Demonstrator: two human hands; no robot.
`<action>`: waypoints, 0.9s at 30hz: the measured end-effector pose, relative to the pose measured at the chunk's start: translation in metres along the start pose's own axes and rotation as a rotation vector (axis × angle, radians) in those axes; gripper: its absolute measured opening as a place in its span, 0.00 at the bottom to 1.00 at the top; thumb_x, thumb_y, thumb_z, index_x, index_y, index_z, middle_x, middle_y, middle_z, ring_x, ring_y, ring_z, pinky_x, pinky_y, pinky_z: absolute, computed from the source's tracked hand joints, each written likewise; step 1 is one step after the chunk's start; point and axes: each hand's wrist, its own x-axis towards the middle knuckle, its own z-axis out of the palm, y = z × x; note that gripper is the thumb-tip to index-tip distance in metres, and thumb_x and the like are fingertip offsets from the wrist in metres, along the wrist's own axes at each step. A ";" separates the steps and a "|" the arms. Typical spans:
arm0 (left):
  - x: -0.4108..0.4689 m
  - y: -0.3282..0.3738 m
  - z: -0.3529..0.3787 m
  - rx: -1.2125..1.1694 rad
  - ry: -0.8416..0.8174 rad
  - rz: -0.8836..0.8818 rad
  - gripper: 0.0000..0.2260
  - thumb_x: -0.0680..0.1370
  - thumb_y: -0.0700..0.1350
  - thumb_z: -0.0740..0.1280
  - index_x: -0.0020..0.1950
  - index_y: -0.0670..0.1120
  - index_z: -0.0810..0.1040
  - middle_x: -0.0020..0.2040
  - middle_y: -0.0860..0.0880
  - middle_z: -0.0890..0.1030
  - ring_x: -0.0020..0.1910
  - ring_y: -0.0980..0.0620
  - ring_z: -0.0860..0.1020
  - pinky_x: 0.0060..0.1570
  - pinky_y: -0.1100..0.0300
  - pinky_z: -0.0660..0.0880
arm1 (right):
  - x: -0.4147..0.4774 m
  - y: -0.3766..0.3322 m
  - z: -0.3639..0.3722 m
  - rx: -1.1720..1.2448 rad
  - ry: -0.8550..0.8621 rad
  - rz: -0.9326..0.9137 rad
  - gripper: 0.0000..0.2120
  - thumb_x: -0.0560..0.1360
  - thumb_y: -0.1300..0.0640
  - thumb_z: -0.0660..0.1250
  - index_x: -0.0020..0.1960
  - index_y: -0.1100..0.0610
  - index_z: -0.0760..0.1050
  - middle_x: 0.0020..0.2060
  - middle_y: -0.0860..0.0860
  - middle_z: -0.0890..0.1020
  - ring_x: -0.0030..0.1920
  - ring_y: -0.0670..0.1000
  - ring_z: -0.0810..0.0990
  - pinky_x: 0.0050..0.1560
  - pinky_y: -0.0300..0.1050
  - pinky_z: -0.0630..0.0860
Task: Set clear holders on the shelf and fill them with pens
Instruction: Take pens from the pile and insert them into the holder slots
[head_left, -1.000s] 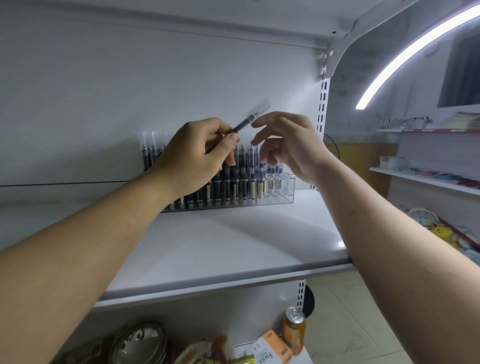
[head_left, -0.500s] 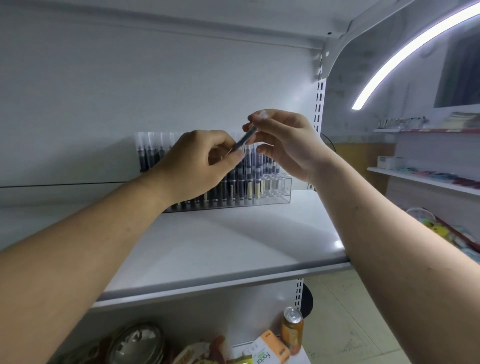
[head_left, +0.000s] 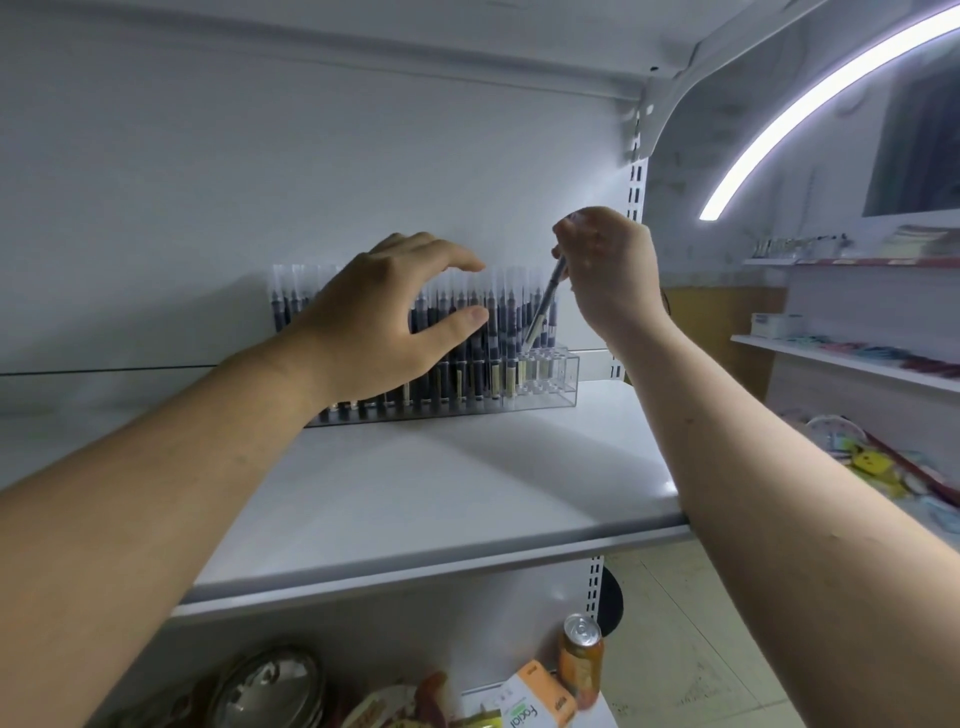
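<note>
A clear holder stands at the back of the white shelf, against the wall. Rows of dark pens with clear caps stand upright in it; only its right end shows bare slots. My right hand pinches one dark pen by its upper end, tilted, its lower tip above the right end of the holder. My left hand hovers in front of the standing pens with fingers spread and holds nothing. It hides the middle of the holder.
The shelf's front lip runs across below my forearms. Below it lie an orange can, a small carton and a metal lid. A slotted upright bounds the shelf on the right. Further shelves hold goods at far right.
The pen passed from my left hand to my right hand. My right hand swung it tip-down toward the holder's right end, and my left hand opened and moved left over the pens.
</note>
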 end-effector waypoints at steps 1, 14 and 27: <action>0.000 0.000 0.000 0.003 -0.007 -0.007 0.21 0.82 0.59 0.66 0.72 0.52 0.76 0.66 0.55 0.78 0.67 0.58 0.72 0.67 0.59 0.69 | 0.000 0.001 0.001 -0.006 -0.018 0.012 0.07 0.82 0.57 0.67 0.47 0.57 0.80 0.37 0.50 0.84 0.41 0.56 0.85 0.49 0.61 0.83; 0.001 -0.004 0.002 0.030 -0.036 -0.043 0.21 0.82 0.60 0.66 0.73 0.54 0.74 0.68 0.56 0.77 0.67 0.56 0.72 0.66 0.55 0.70 | -0.010 0.001 0.010 -0.093 -0.233 -0.009 0.11 0.80 0.56 0.73 0.60 0.56 0.77 0.39 0.49 0.85 0.26 0.44 0.78 0.26 0.35 0.70; 0.001 -0.010 0.002 0.058 -0.025 -0.042 0.21 0.82 0.59 0.67 0.73 0.54 0.74 0.69 0.55 0.78 0.69 0.54 0.72 0.68 0.48 0.72 | -0.011 0.000 0.009 -0.154 -0.252 -0.016 0.07 0.84 0.53 0.65 0.57 0.52 0.81 0.45 0.46 0.84 0.41 0.50 0.85 0.34 0.37 0.75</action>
